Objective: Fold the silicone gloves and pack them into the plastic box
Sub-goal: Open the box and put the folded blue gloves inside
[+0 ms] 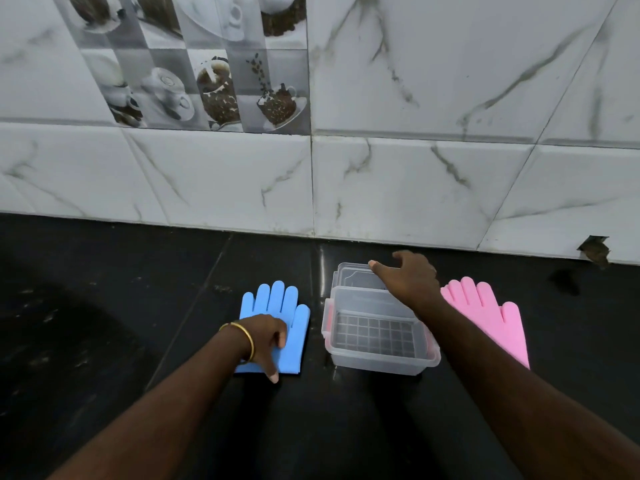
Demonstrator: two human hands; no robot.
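Note:
A blue silicone glove (289, 308) lies flat on the black counter, fingers pointing to the wall. My left hand (268, 339) rests on its cuff half, fingers curled down on it and thumb pointing toward me. A clear plastic box (381, 355) stands open to the right of it, with a grid pattern on its floor. Its clear lid (349, 275) lies behind the box. My right hand (410, 277) reaches over the box's far edge and touches the lid, fingers spread. A pink silicone glove (491, 317) lies flat right of the box, partly hidden by my right forearm.
The black counter (104, 323) runs up to a white marble-tiled wall (415, 185) just behind the lid. A chipped hole in the tile (594, 251) sits at the far right, by the counter.

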